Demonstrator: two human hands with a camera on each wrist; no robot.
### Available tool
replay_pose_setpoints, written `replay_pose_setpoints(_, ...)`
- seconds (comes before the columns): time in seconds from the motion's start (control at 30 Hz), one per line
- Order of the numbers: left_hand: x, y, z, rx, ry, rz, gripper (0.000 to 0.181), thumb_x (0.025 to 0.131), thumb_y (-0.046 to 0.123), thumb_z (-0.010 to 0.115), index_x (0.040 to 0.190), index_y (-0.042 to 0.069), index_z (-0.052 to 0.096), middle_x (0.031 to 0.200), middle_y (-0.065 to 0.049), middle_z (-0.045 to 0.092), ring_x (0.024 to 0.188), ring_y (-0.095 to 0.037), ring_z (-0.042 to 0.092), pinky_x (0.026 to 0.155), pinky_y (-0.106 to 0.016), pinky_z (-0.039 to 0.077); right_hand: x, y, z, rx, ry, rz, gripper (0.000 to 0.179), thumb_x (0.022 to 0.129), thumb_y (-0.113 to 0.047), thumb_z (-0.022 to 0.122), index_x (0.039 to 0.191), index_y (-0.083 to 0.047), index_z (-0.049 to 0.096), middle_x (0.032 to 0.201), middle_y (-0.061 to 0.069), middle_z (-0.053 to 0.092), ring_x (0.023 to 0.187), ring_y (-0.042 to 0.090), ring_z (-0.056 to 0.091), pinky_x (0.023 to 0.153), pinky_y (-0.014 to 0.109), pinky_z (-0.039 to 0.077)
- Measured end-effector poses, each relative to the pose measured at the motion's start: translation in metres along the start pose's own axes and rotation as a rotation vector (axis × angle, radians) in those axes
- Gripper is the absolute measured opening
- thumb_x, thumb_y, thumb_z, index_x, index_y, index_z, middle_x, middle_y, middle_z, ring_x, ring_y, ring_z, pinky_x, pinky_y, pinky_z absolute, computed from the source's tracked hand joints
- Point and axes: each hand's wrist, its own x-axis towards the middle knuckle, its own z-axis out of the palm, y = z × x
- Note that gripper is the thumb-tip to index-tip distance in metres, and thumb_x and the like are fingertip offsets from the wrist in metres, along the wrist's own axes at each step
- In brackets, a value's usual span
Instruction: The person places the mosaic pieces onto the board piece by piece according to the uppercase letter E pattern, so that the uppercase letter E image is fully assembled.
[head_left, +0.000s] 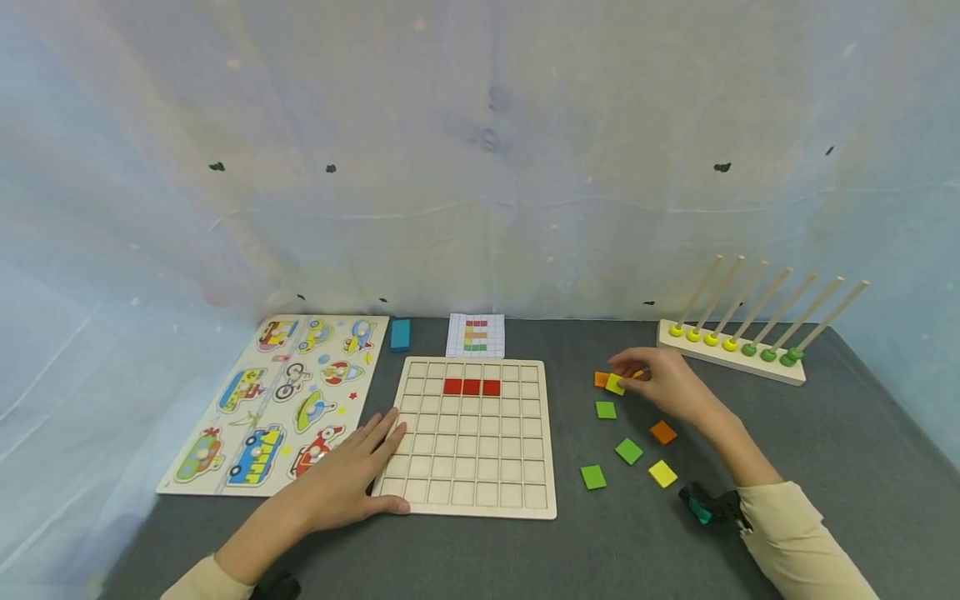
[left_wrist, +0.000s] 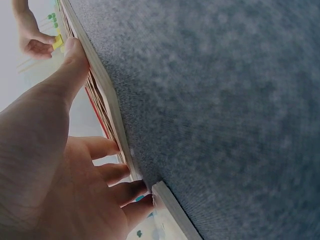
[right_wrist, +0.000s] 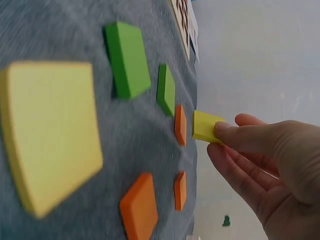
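My right hand (head_left: 663, 382) pinches a yellow square tile (head_left: 615, 384) between thumb and fingers. In the right wrist view the held tile (right_wrist: 207, 126) is lifted above the cloth. Close to it lies an orange tile (head_left: 602, 379). My left hand (head_left: 348, 468) rests along the left edge of a wooden grid board (head_left: 550, 450), fingers extended and spread, thumb at the near left corner. From the left wrist, fingertips (left_wrist: 114, 147) touch the board's side. Three red tiles (head_left: 471, 387) sit side by side in the board's second row from the top.
Green tiles (head_left: 628, 451), a yellow tile (head_left: 663, 474) and an orange tile (head_left: 663, 432) lie right of the board. A printed pattern card (head_left: 495, 336) and a blue piece (head_left: 401, 335) lie behind it. A vehicle puzzle (head_left: 288, 417) is left; a peg stand (head_left: 731, 354) is far right.
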Motion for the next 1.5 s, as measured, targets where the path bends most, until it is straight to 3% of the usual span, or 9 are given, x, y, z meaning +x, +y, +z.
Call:
replay_pose_setpoints(0.33,0.000,0.000,-0.001,-0.001,0.001,0.000,0.104,0.081,0.074,0.057,0.155,0.006,0.028,0.162,-0.016,0.016,0.147,-0.040,0.017,0.114,-0.056,0.025,0.012,-0.018,0.016,0.043,-0.034,-0.016,0.026,0.087,0.001,0.071,0.113,-0.001,0.070,0.100,0.005,0.071,0.089,0.020,0.066,0.075,0.036,0.058)
replay_pose_setpoints(0.7,-0.001,0.000,-0.001,-0.008,-0.004,0.004,0.104,0.082,0.074,0.056,0.155,0.006,0.028,0.162,-0.016,0.015,0.147,-0.041,0.017,0.114,-0.057,0.025,0.034,-0.046,0.037,0.109,-0.056,-0.102,0.027,0.084,0.003,0.073,0.111,0.000,0.071,0.100,0.007,0.071,0.088,0.021,0.067,0.074,0.031,0.057)
replay_pose_setpoints(1.5,0.001,0.000,0.001,0.025,-0.014,-0.002,0.104,0.081,0.077,0.052,0.155,0.008,0.027,0.163,-0.015,0.015,0.147,-0.039,0.017,0.114,-0.056,0.025,0.078,-0.115,0.091,0.219,-0.196,-0.199,0.024,0.087,0.001,0.072,0.111,-0.001,0.071,0.101,0.006,0.072,0.089,0.015,0.065,0.079,0.025,0.055)
